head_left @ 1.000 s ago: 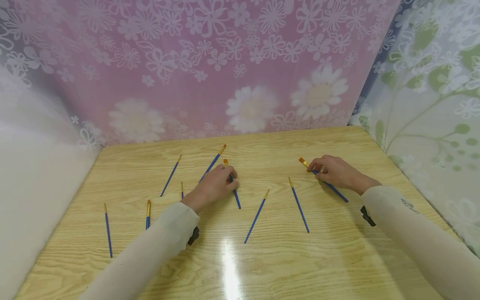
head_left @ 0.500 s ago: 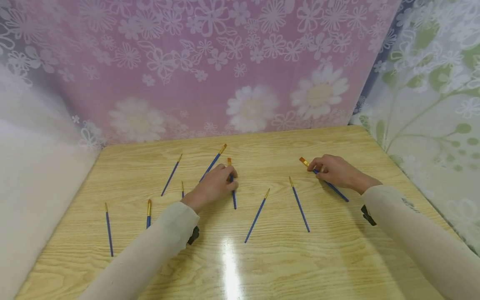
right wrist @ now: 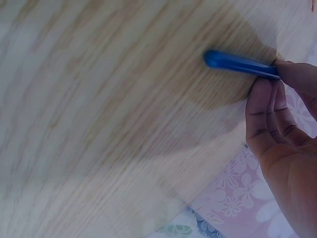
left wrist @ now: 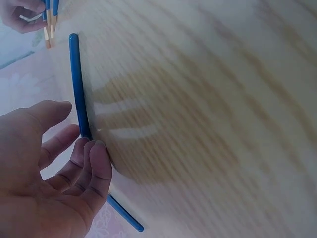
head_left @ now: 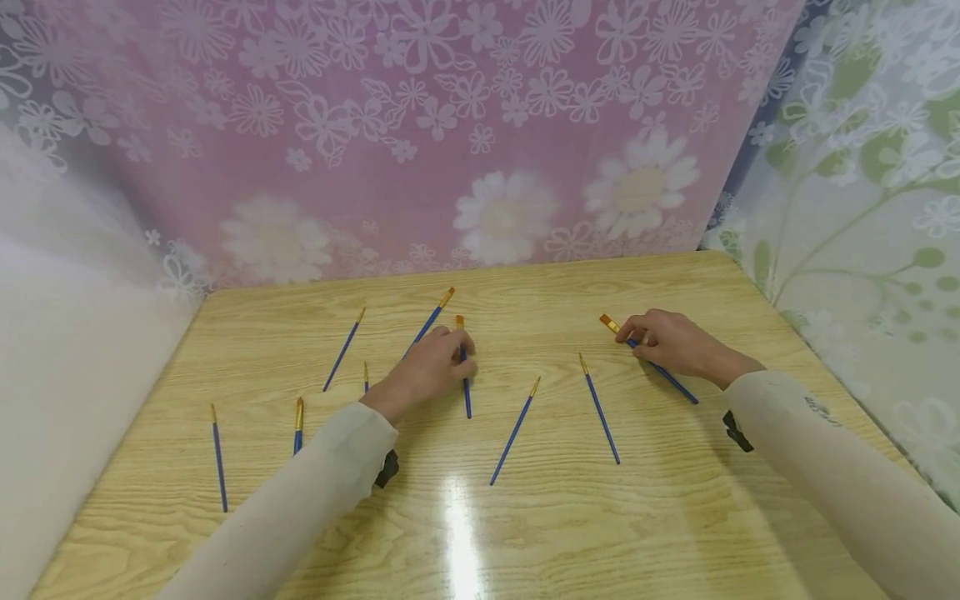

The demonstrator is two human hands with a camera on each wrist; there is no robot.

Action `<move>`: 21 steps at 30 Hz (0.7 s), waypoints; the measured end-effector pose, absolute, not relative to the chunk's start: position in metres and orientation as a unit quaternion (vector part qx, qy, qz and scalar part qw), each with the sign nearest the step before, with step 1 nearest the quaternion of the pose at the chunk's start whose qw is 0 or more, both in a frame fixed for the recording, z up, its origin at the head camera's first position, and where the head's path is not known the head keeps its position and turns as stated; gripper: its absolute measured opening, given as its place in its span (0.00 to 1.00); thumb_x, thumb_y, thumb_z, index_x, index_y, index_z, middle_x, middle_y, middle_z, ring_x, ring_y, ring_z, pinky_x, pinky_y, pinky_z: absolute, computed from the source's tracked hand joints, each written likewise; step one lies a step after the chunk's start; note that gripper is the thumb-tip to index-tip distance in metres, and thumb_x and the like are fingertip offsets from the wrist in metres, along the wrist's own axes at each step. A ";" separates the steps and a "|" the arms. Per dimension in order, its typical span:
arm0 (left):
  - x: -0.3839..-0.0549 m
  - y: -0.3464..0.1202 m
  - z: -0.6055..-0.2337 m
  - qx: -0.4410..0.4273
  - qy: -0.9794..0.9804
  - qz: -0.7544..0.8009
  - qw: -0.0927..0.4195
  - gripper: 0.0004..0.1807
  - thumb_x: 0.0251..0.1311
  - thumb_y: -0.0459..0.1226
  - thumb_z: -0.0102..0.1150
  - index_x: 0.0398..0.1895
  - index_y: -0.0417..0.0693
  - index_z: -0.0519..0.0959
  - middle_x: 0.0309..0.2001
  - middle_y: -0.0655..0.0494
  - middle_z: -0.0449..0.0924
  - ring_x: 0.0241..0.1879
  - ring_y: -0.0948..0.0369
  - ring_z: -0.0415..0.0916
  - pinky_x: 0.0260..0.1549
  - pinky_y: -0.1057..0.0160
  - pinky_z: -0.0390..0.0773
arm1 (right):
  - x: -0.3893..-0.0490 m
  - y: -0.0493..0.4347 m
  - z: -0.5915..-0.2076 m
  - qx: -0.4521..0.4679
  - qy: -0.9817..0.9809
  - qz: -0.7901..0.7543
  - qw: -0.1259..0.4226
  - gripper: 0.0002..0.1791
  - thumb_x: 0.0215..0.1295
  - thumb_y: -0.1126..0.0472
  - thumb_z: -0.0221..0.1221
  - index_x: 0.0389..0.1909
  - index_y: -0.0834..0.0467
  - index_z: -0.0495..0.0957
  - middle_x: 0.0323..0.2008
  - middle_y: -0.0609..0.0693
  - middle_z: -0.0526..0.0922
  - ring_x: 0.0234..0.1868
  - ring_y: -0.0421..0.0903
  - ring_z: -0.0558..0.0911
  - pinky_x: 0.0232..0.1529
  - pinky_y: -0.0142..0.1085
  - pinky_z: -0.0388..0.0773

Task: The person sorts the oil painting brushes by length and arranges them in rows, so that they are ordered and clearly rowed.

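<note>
Head view — wood-grain table, pink floral backdrop, paintbrushes

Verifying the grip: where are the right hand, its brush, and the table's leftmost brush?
Right hand (head_left: 671, 342): head view, back of hand.
Its brush (right wrist: 240, 64): right wrist view, blue handle.
Leftmost brush (head_left: 219, 460): head view, blue handle.

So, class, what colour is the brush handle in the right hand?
Blue; the handle shows best in the right wrist view.

Middle paintbrush and right paintbrush: blue handles, gold ferrules, flat orange-brown bristles.
Middle one laid nearly lengthwise, bristles at far end, partly covered; right one pinched near ferrule, slanted far-left.
</note>
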State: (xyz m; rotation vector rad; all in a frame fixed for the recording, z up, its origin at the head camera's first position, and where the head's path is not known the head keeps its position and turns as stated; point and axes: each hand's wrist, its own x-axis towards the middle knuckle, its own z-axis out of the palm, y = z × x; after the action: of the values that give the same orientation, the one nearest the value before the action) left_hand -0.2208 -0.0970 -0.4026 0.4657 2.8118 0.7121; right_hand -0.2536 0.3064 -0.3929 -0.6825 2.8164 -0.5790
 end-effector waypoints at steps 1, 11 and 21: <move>-0.221 -0.098 -0.402 0.157 0.952 0.242 0.099 0.17 0.82 0.46 0.59 0.66 0.51 0.80 0.57 0.49 0.79 0.52 0.52 0.77 0.58 0.48 0.79 | -0.253 0.306 -0.393 -0.230 0.949 -0.195 0.093 0.15 0.76 0.69 0.62 0.59 0.58 0.85 0.50 0.61 0.84 0.44 0.53 0.87 0.43 0.51 0.85; -0.230 -0.109 -0.398 0.151 0.950 0.260 0.080 0.17 0.83 0.45 0.57 0.65 0.49 0.80 0.56 0.47 0.80 0.52 0.50 0.79 0.58 0.44 0.78 | -0.252 0.307 -0.393 -0.228 0.950 -0.194 0.093 0.15 0.77 0.69 0.62 0.59 0.58 0.85 0.50 0.61 0.84 0.45 0.55 0.87 0.46 0.53 0.85; -0.243 -0.130 -0.401 0.137 0.957 0.251 0.049 0.16 0.83 0.40 0.57 0.68 0.48 0.78 0.58 0.46 0.79 0.53 0.49 0.79 0.57 0.47 0.81 | -0.252 0.306 -0.393 -0.234 0.949 -0.194 0.088 0.14 0.76 0.70 0.62 0.59 0.59 0.85 0.50 0.62 0.84 0.45 0.55 0.88 0.46 0.54 0.86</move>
State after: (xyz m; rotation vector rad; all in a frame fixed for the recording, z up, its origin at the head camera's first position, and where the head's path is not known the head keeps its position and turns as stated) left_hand -0.2433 -0.1301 -0.4014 0.4169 2.9165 0.7633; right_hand -0.2524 0.3059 -0.3927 -0.6965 2.8245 -0.5785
